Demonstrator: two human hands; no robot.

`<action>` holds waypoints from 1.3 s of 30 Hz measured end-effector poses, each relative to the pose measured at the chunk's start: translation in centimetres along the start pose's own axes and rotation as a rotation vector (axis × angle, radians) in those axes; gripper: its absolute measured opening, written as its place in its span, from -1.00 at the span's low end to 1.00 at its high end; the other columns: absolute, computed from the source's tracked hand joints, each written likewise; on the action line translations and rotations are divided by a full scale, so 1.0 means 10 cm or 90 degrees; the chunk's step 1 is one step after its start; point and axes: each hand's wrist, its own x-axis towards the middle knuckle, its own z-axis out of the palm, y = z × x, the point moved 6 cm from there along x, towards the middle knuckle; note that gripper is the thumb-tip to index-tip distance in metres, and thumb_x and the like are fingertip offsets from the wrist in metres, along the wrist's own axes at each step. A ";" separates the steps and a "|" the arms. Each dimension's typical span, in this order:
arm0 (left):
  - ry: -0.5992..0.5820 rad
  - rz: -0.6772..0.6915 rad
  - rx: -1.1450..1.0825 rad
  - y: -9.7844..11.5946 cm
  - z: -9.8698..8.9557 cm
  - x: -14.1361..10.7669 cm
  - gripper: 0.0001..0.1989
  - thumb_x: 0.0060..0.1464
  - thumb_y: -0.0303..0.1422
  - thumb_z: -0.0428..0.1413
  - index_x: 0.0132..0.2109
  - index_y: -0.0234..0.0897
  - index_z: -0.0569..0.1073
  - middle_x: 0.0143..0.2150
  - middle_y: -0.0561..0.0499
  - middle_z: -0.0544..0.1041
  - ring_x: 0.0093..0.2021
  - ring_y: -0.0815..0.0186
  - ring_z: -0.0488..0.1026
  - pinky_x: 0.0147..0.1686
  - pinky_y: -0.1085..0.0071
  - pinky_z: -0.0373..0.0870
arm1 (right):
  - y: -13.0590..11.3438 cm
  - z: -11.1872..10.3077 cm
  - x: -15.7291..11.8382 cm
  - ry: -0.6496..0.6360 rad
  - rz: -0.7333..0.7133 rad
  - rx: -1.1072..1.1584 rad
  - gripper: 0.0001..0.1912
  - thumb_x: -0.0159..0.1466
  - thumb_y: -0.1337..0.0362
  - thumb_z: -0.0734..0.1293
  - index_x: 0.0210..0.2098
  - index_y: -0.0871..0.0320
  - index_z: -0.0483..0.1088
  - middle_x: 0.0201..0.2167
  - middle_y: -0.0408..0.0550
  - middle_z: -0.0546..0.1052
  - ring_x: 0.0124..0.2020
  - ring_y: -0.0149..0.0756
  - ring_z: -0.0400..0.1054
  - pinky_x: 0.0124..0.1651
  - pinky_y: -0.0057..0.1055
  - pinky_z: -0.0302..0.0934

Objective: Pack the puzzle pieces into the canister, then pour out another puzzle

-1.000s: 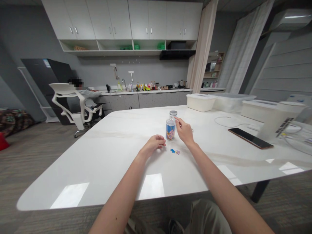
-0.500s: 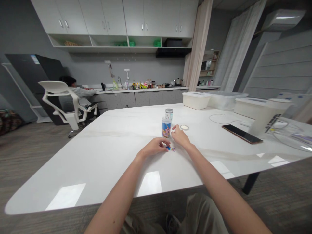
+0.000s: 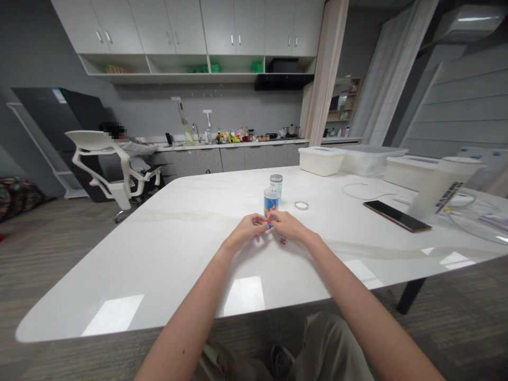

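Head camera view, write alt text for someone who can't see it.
The left hand and right hand together hold a small blue piece before a blue-labelled jar on a white table. A multicoloured piece and a round lid lie nearby.

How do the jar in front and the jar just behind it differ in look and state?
The front jar carries a bright blue picture; the back jar looks pale. No metal lid shows on the front jar; the back jar wears a grey lid. Both stand upright on the white table, and each is partly hidden.
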 end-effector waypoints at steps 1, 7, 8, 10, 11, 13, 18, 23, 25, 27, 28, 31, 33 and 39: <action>0.011 -0.002 -0.023 0.01 -0.01 -0.01 -0.75 -0.17 -0.41 0.32 -0.29 -0.35 0.47 -0.42 0.03 0.47 -0.50 0.44 0.36 -0.51 0.48 0.20 | -0.03 0.02 -0.01 -0.009 -0.025 0.012 -0.77 0.25 0.37 0.15 -0.23 0.16 0.43 -0.26 -0.01 0.55 -0.30 -0.31 0.37 -0.27 -0.46 0.11; 0.089 -0.060 -0.154 0.01 -0.08 -0.04 -0.76 -0.17 -0.43 0.35 -0.33 -0.35 0.47 -0.38 -0.01 0.52 -0.40 0.39 0.45 -0.40 0.46 0.27 | -0.07 0.04 -0.01 -0.026 -0.050 0.045 -0.74 0.31 0.38 0.08 -0.20 0.17 0.39 -0.44 -0.11 0.46 -0.43 -0.36 0.27 -0.31 -0.46 0.06; 0.104 -0.067 -0.169 0.01 -0.09 -0.05 -0.77 -0.15 -0.45 0.34 -0.32 -0.35 0.46 -0.40 -0.01 0.51 -0.41 0.39 0.46 -0.40 0.46 0.28 | -0.08 0.04 -0.01 -0.027 -0.054 0.051 -0.74 0.32 0.37 0.07 -0.21 0.16 0.38 -0.47 -0.13 0.44 -0.45 -0.36 0.26 -0.32 -0.46 0.06; 0.131 -0.077 -0.198 0.01 -0.11 -0.05 -0.80 -0.12 -0.50 0.31 -0.33 -0.36 0.44 -0.42 0.00 0.51 -0.41 0.39 0.47 -0.39 0.47 0.29 | -0.09 0.03 -0.02 -0.028 -0.062 0.063 -0.74 0.34 0.34 0.06 -0.24 0.16 0.36 -0.51 -0.15 0.41 -0.46 -0.36 0.25 -0.32 -0.45 0.06; 0.142 -0.081 -0.212 0.01 -0.12 -0.05 -0.81 -0.11 -0.52 0.30 -0.34 -0.36 0.43 -0.43 -0.01 0.52 -0.42 0.39 0.47 -0.40 0.48 0.30 | -0.10 0.02 -0.03 -0.029 -0.066 0.069 -0.74 0.34 0.33 0.05 -0.25 0.15 0.35 -0.52 -0.15 0.40 -0.46 -0.35 0.25 -0.32 -0.45 0.06; 0.157 -0.090 -0.235 0.00 -0.13 -0.05 -0.85 -0.07 -0.55 0.26 -0.35 -0.36 0.42 -0.43 -0.04 0.53 -0.43 0.39 0.47 -0.41 0.48 0.31 | -0.12 0.03 -0.05 -0.032 -0.072 0.079 -0.75 0.35 0.31 0.05 -0.27 0.15 0.34 -0.53 -0.16 0.40 -0.46 -0.35 0.25 -0.32 -0.44 0.07; 0.140 -0.095 -0.263 -0.01 -0.12 -0.04 -0.91 0.02 -0.56 0.19 -0.37 -0.37 0.41 -0.42 -0.06 0.53 -0.41 0.38 0.50 -0.42 0.50 0.34 | -0.09 0.07 -0.03 -0.029 -0.083 0.043 -0.81 0.32 0.28 0.11 -0.25 0.16 0.33 -0.45 -0.12 0.44 -0.41 -0.33 0.28 -0.32 -0.44 0.06; 0.092 -0.106 -0.258 -0.04 -0.08 -0.02 -0.91 0.02 -0.55 0.20 -0.36 -0.37 0.42 -0.42 -0.04 0.52 -0.40 0.36 0.51 -0.34 0.45 0.38 | -0.06 0.08 0.00 0.000 -0.101 -0.006 -0.80 0.27 0.37 0.13 -0.22 0.16 0.36 -0.37 -0.08 0.47 -0.36 -0.33 0.29 -0.32 -0.46 0.04; 0.083 -0.103 -0.260 -0.05 -0.07 -0.02 -0.89 0.01 -0.54 0.22 -0.35 -0.36 0.41 -0.41 -0.05 0.52 -0.39 0.36 0.51 -0.31 0.44 0.38 | -0.06 0.07 0.00 0.004 -0.103 -0.010 -0.81 0.27 0.37 0.13 -0.23 0.16 0.36 -0.39 -0.08 0.47 -0.39 -0.34 0.28 -0.34 -0.46 0.02; 0.083 -0.099 -0.266 -0.04 -0.07 -0.02 -0.88 0.02 -0.55 0.21 -0.35 -0.35 0.39 -0.40 -0.04 0.53 -0.39 0.38 0.51 -0.31 0.46 0.38 | -0.08 0.06 -0.01 0.000 -0.101 -0.007 -0.83 0.27 0.36 0.14 -0.25 0.17 0.35 -0.43 -0.11 0.45 -0.43 -0.36 0.25 -0.37 -0.47 0.00; 0.085 -0.102 -0.269 -0.04 -0.07 -0.02 -0.88 0.03 -0.55 0.20 -0.35 -0.35 0.38 -0.40 -0.04 0.53 -0.39 0.38 0.51 -0.32 0.46 0.38 | -0.09 0.06 -0.02 -0.004 -0.100 -0.004 -0.84 0.27 0.35 0.16 -0.25 0.17 0.35 -0.46 -0.13 0.44 -0.46 -0.36 0.24 -0.39 -0.47 -0.02; 0.095 -0.116 -0.276 -0.05 -0.08 -0.03 -0.87 0.04 -0.57 0.18 -0.35 -0.34 0.37 -0.39 -0.05 0.54 -0.40 0.38 0.50 -0.33 0.46 0.38 | -0.10 0.06 -0.03 -0.018 -0.097 0.009 -0.86 0.26 0.33 0.19 -0.23 0.16 0.35 -0.52 -0.18 0.41 -0.50 -0.38 0.21 -0.41 -0.47 -0.04; 0.100 -0.122 -0.280 -0.05 -0.08 -0.03 -0.85 0.02 -0.57 0.20 -0.36 -0.34 0.36 -0.38 -0.05 0.54 -0.40 0.37 0.51 -0.32 0.44 0.39 | -0.10 0.06 -0.02 -0.014 -0.099 0.016 -0.85 0.27 0.32 0.18 -0.22 0.16 0.35 -0.52 -0.18 0.41 -0.49 -0.38 0.22 -0.40 -0.47 -0.03; 0.114 -0.106 -0.301 -0.02 -0.07 -0.04 -0.82 0.03 -0.61 0.18 -0.35 -0.33 0.33 -0.38 -0.06 0.55 -0.34 0.34 0.54 -0.26 0.42 0.41 | -0.05 0.06 -0.01 0.021 -0.108 0.028 -0.80 0.31 0.30 0.14 -0.19 0.15 0.37 -0.40 -0.11 0.48 -0.39 -0.33 0.31 -0.33 -0.45 0.06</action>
